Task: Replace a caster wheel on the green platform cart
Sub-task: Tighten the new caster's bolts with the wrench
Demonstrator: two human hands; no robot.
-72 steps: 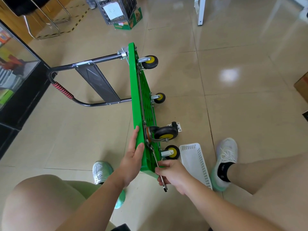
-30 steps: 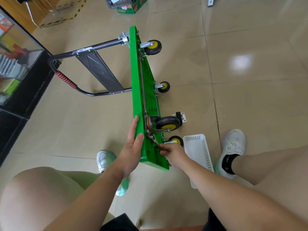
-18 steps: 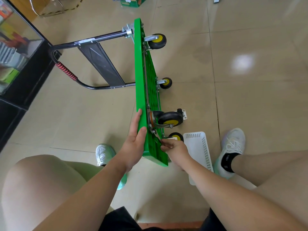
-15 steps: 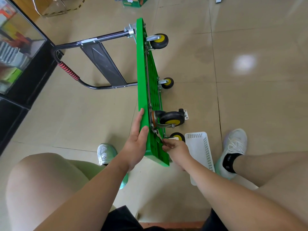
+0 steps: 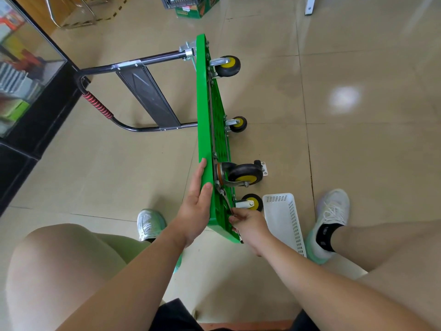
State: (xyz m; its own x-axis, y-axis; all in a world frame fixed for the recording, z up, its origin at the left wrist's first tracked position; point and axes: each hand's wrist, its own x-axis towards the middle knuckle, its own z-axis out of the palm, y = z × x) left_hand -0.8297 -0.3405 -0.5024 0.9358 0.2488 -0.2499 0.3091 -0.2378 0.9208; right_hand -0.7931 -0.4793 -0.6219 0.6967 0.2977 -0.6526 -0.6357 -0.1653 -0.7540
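The green platform cart [image 5: 210,130] is stood up on its long edge on the tile floor [image 5: 358,144], wheels poking out to the right. My left hand [image 5: 195,211] is flat against the deck with fingers straight and the thumb lying on the top edge, so it's bracing, not clamping. My right hand [image 5: 248,223] has its fingers curled around a thin wrench [image 5: 226,200] that runs up from the fingertips to the base of the big black caster wheel [image 5: 243,175]. I reckon the deck is stiff plastic and not heavy, but tippy like this, and glossy tile will let it skate. The caster looks like it swivels, so grab the fork or plate, not the tyre. A small yellow wheel [image 5: 251,203] and a white basket [image 5: 284,223] sit right by the right knuckles, so wrench swing is tight. The handle [image 5: 95,103] sprawls out left of the left fingertips, and past the wheels there's plenty of open floor.
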